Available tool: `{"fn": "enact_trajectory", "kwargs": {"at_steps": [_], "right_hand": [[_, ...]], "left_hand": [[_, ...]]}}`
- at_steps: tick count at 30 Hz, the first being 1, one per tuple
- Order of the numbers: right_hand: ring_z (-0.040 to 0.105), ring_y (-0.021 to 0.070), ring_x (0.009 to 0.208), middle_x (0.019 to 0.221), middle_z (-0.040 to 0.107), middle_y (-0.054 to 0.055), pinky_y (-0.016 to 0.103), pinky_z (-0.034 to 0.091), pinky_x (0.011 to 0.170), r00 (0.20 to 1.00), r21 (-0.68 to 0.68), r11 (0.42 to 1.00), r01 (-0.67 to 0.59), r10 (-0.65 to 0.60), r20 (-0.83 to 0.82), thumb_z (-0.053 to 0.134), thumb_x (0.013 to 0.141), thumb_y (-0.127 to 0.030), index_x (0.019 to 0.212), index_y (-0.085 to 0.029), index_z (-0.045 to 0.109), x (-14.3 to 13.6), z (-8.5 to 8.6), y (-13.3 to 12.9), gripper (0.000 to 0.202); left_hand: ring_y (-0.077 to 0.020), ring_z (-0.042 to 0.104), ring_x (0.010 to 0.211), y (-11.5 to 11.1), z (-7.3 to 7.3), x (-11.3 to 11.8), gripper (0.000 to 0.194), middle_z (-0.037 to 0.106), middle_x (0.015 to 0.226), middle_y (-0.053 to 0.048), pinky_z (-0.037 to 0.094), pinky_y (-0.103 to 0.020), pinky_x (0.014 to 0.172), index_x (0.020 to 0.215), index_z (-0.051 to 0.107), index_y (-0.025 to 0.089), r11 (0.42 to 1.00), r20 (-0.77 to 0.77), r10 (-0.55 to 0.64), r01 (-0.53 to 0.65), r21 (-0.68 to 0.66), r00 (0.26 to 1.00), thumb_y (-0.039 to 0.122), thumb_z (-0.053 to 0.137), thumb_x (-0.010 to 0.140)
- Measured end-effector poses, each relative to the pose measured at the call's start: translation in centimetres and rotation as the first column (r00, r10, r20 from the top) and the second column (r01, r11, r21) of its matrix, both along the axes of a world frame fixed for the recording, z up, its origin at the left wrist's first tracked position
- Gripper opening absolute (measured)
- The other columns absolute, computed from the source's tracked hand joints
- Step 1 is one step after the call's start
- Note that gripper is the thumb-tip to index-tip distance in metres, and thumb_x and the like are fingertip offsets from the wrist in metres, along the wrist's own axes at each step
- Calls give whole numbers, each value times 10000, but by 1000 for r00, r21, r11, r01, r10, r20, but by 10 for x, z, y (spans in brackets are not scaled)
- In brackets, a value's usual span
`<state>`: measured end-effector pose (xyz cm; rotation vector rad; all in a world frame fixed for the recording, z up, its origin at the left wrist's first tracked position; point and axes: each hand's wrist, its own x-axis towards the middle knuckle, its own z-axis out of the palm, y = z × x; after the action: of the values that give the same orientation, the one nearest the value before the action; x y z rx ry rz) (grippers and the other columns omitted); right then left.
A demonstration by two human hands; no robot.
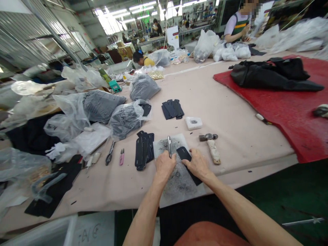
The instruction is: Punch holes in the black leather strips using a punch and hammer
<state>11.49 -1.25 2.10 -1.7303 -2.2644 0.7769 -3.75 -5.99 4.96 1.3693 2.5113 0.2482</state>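
My left hand (165, 164) is closed around a metal punch (169, 145), which stands nearly upright on a worn, black-specked white board (176, 191). My right hand (198, 164) grips the edge of a flat black strip (183, 153) with rounded corners, thumb and fingers on its right side. The strip lies slanted on the board, partly hidden by that hand. Left of the board is a stack of similar black pieces (144, 150). To the right lies a hammer (212, 147) with a wrapped handle. A white block (193, 123) with a dark-marked top sits behind the board.
More dark pieces (172, 109) are fanned out farther back. Pink thread snips (121, 157) and a dark-handled tool (110, 153) lie at left, near filled plastic bags (125, 119). A red sheet (284, 126) bears a black bag (271, 75). A co-worker (237, 25) is beyond the table.
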Motion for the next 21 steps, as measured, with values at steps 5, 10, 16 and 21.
{"fn": "enact_trajectory", "kwargs": {"at_steps": [5,10,16,21], "right_hand": [[639,305,963,989,685,159,362,420,783,999,-89,996,10,-15,-47,623,802,-300,1101,-145,574,6,-1,7,340],[644,204,790,867,699,40,306,458,707,798,-278,959,-52,-128,-589,524,846,-285,1005,-210,588,22,-3,1,187],[628,177,801,882,707,9,295,480,745,472,-413,882,-228,-271,-839,652,771,-302,984,-196,661,35,13,-13,238],[627,166,794,852,711,0,287,479,760,241,-540,808,-235,-490,-838,746,642,-229,914,-203,671,36,23,-15,284]], "left_hand": [[-290,666,912,-1,14,14,246,693,966,-150,467,-360,766,993,633,139,996,-169,-23,38,83,985,354,543,917],[-239,643,955,2,12,35,148,679,998,-111,476,-354,855,949,648,169,935,144,-106,49,352,984,242,526,911],[-166,659,734,8,1,48,176,698,800,-54,515,-277,703,946,640,149,852,758,-73,-354,385,648,276,583,839],[-135,646,663,6,5,53,176,688,748,-21,504,-235,636,925,623,153,823,813,-112,-405,399,572,280,619,803]]}}
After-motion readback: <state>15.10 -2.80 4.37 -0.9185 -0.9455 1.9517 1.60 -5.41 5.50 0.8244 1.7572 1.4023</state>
